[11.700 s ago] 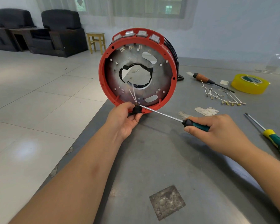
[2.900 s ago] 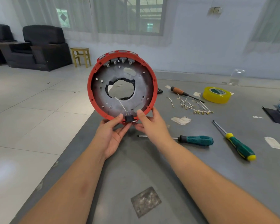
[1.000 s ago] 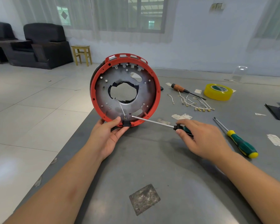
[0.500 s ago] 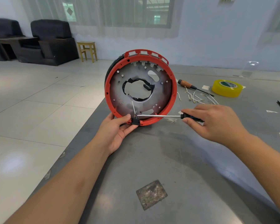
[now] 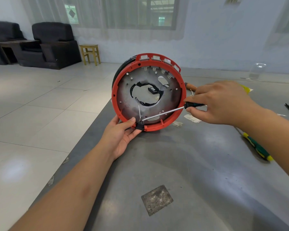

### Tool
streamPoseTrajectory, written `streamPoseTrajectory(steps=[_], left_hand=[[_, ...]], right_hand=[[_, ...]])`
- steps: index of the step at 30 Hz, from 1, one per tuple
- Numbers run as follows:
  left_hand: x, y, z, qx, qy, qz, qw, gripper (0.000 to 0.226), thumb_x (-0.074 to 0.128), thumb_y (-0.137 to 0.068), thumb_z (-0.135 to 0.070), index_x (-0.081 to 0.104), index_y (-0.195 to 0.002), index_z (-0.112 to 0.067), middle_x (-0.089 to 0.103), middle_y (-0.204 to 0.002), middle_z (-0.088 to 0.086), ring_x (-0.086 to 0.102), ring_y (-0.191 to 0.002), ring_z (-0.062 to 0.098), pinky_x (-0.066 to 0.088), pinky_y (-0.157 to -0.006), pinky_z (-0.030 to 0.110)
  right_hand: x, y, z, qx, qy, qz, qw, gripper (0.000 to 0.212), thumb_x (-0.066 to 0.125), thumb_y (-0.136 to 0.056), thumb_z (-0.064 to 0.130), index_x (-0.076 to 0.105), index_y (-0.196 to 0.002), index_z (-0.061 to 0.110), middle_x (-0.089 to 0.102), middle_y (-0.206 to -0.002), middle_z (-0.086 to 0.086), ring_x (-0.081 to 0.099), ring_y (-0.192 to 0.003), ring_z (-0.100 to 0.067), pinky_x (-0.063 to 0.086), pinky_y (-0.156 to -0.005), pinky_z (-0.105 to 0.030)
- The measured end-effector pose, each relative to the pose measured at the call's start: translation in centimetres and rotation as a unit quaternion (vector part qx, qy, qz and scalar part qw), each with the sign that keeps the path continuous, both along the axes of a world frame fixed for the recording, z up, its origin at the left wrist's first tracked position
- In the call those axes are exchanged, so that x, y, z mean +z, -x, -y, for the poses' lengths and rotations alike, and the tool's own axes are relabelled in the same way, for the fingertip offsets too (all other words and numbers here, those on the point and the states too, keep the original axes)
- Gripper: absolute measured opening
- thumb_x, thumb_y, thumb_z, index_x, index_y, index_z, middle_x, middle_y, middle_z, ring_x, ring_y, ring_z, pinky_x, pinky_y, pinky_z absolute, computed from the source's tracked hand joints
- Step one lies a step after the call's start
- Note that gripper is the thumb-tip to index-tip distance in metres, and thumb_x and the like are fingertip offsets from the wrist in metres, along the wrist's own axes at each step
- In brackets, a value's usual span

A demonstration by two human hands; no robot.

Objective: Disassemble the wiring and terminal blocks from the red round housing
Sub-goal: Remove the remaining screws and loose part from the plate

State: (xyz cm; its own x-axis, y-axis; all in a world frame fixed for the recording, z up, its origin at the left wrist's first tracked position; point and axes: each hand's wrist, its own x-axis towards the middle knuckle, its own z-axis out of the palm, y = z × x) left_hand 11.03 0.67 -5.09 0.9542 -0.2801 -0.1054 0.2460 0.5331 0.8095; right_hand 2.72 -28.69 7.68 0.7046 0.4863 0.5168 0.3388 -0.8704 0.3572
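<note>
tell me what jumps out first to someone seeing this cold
The red round housing stands on edge at the left edge of the grey table. The right hand aims a screwdriver at a black terminal block on its bottom rim, which the left hand steadies.

The housing (image 5: 177,117) has a red plastic rim around a dull, stained metal plate (image 5: 123,95). The screwdriver (image 5: 163,113) shaft is shiny metal. The table (image 5: 182,164) is matt, scuffed grey.
</note>
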Motion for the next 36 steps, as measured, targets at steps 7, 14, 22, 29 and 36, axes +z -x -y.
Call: streamPoseTrajectory(steps=[7,14,22,29,36], left_hand=[[0.3,0.3,0.1,0.007,0.006,-0.006,1.0,0.04,0.07,-0.093,0.004,0.064,-0.128,-0.013,0.073,-0.128,0.015,0.076,-0.108,0.036,0.065,-0.081,0.041],[0.6,0.7,0.3,0.008,0.008,0.0,1.0,0.041,0.068,-0.093,0.007,0.064,-0.129,-0.012,0.069,-0.135,0.018,0.076,-0.108,0.035,0.064,-0.078,0.039],[0.8,0.9,0.3,0.015,-0.001,0.01,1.0,0.041,0.068,-0.093,0.009,0.063,-0.129,-0.01,0.071,-0.132,0.018,0.076,-0.107,0.034,0.064,-0.077,0.037],[0.9,0.9,0.5,0.023,-0.012,0.008,1.0,0.036,0.067,-0.093,0.012,0.065,-0.123,-0.007,0.07,-0.132,0.021,0.077,-0.104,0.033,0.064,-0.075,0.036],[0.8,0.5,0.7,0.047,0.006,-0.011,0.999,0.031,0.064,-0.093,0.014,0.066,-0.12,-0.003,0.073,-0.127,0.021,0.077,-0.103,0.033,0.065,-0.078,0.036]], right_hand=[[1.8,-0.2,-1.2,0.0,0.067,0.008,0.998,0.042,0.038,-0.095,0.047,0.076,-0.109,0.035,0.066,-0.076,0.005,0.062,-0.068,-0.026,0.043,-0.059,-0.028],[3.0,-0.3,-2.3,-0.011,0.094,0.022,0.995,0.036,0.044,-0.091,0.04,0.078,-0.101,0.032,0.062,-0.071,0.002,0.061,-0.067,-0.027,0.045,-0.061,-0.03],[2.8,-0.4,-1.6,0.015,0.107,0.002,0.994,0.045,0.039,-0.098,0.048,0.074,-0.118,0.03,0.071,-0.087,0.002,0.068,-0.077,-0.029,0.05,-0.065,-0.033],[1.3,0.0,-0.3,0.025,0.089,0.006,0.996,0.044,0.039,-0.101,0.051,0.072,-0.12,0.028,0.073,-0.094,0.002,0.069,-0.082,-0.03,0.054,-0.065,-0.038],[0.1,0.6,-0.3,0.002,0.062,0.026,0.998,0.033,0.048,-0.102,0.047,0.075,-0.111,0.029,0.07,-0.081,0.003,0.069,-0.079,-0.026,0.043,-0.052,-0.028]])
